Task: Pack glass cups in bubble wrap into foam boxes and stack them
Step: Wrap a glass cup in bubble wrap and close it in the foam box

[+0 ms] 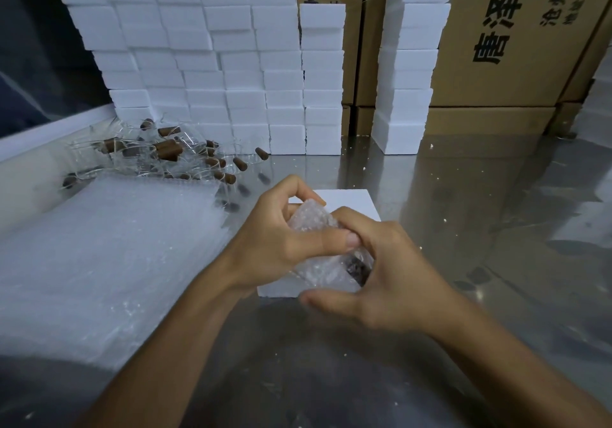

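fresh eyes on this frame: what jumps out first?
Centre: the left hand and right hand grip a clear bubble-wrapped glass cup over a white foam box. Behind rises a wall of stacked white foam boxes; loose clear glass cups with brown handles lie at left.

Likely packing warehouse, stacked foam boxes (205, 63), cartons (503, 40)

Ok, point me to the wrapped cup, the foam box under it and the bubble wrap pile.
wrapped cup (311, 225): head view, on the bubble wrap between both hands.
foam box (351, 200): head view, on its bare top at the far edge.
bubble wrap pile (109, 245): head view, on the top sheet's middle.
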### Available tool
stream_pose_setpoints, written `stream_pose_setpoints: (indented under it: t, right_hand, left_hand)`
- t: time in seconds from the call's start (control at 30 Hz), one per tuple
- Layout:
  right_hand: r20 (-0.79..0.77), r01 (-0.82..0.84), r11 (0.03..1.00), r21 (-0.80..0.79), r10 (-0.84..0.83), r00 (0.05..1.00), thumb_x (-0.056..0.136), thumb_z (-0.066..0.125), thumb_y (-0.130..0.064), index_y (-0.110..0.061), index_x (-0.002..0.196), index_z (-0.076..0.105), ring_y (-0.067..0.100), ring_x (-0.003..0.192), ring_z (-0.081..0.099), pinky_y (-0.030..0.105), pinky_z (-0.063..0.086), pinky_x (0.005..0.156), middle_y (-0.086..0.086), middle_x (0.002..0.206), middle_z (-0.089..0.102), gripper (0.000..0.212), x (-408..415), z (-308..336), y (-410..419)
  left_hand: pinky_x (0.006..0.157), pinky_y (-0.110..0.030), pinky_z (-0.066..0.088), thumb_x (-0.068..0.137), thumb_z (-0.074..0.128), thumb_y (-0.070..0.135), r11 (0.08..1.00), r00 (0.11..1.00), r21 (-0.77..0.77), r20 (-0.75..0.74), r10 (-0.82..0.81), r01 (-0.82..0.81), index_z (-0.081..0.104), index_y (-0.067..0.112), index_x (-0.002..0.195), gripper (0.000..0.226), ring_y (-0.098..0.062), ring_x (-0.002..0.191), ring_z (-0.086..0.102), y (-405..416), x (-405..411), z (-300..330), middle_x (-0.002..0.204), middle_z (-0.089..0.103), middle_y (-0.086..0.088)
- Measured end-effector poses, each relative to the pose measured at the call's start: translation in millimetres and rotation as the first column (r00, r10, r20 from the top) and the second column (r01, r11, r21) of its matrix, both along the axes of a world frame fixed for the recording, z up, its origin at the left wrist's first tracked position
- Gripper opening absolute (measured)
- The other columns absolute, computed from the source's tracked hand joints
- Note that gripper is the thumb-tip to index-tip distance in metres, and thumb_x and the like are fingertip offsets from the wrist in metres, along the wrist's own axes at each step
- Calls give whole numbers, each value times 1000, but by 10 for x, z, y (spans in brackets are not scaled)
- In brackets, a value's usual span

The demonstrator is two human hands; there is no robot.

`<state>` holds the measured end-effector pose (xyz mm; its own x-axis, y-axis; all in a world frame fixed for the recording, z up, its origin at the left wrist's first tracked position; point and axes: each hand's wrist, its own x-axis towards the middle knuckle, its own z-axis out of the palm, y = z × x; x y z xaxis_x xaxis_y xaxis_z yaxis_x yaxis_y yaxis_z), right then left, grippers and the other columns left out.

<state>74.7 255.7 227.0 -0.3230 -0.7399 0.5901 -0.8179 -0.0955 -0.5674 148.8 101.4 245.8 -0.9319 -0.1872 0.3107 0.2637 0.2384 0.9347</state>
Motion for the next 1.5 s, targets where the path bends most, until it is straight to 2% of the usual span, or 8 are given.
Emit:
stream_pose_setpoints:
  t: [0.2, 0.37, 0.47, 0.6, 0.97, 1.3, 1.4, 1.5]
  right_hand:
    - [402, -74, 996, -55, 90, 911, 68, 88, -13, -19, 107, 67, 19, 83, 71, 39, 60, 71, 0, 94, 71, 45, 45, 35, 1]
    - [613, -153, 977, -146, 211, 762, 66, 84, -4, -12, 106, 70, 27, 96, 72, 35, 59, 84, 12, 102, 74, 44, 1, 121, 16]
    - [757, -208, 939, -274, 344, 555, 61, 78, -7, -10, 103, 73, 23, 90, 72, 29, 57, 78, 11, 96, 74, 42, -29, 141, 20]
    - [834, -210, 909, -360, 414, 365, 66, 71, -12, -3, 102, 72, 20, 84, 70, 25, 56, 69, 12, 92, 71, 37, -69, 149, 38]
    - [906, -189, 958, -214, 267, 329, 59, 72, -27, -19, 87, 80, 9, 75, 70, 20, 55, 62, 3, 86, 73, 30, -168, 175, 124]
    - [897, -175, 971, -162, 219, 385, 76, 70, -18, -1, 127, 61, 22, 100, 67, 30, 57, 83, 13, 110, 70, 55, -238, 132, 95]
    - [889, -88, 986, -139, 163, 427, 70, 74, -16, -7, 127, 62, 23, 101, 67, 36, 55, 88, 11, 111, 71, 59, -288, 82, 100]
    - [842, -168, 971, -169, 231, 488, 60, 81, -6, -3, 116, 63, 25, 95, 69, 34, 59, 83, 14, 104, 71, 59, -337, 75, 160]
  left_hand:
    - [58, -31, 40, 65, 71, 53, 979, 998, 202, 58, -8, -4, 57, 21, 76, 37, -18, 61, 57, 42, -29, -17, 66, 58, 3]
    - [71, -47, 35, 69, 67, 53, 937, 1000, 347, 0, -30, 28, 59, 8, 91, 51, -28, 77, 56, 68, -68, -77, 77, 58, -7]
    - [67, -34, 41, 64, 74, 58, 918, 992, 382, 20, -128, 110, 76, 23, 84, 41, -20, 80, 64, 47, -59, -83, 82, 69, 1]
    - [45, -23, 38, 48, 89, 59, 871, 979, 462, 28, -202, 166, 73, 15, 99, 69, -16, 67, 55, 18, -76, -113, 88, 62, -6]
    - [43, -22, 43, 69, 74, 37, 881, 968, 440, 90, -234, 172, 73, 10, 100, 41, -15, 60, 54, 19, -116, -164, 83, 61, -9]
    - [39, -18, 35, 60, 76, 29, 876, 979, 465, 82, -187, 128, 58, -3, 118, 67, -7, 43, 36, -48, -106, -168, 64, 58, 2]
    - [66, -34, 52, 58, 78, 19, 875, 981, 455, 13, -191, 164, 47, -7, 127, 80, -24, 75, 62, -58, -113, -170, 92, 67, -16]
    - [86, -49, 41, 59, 77, 14, 898, 968, 374, 9, -252, 230, 49, -2, 122, 71, -39, 104, 55, -39, -101, -196, 113, 58, -30]
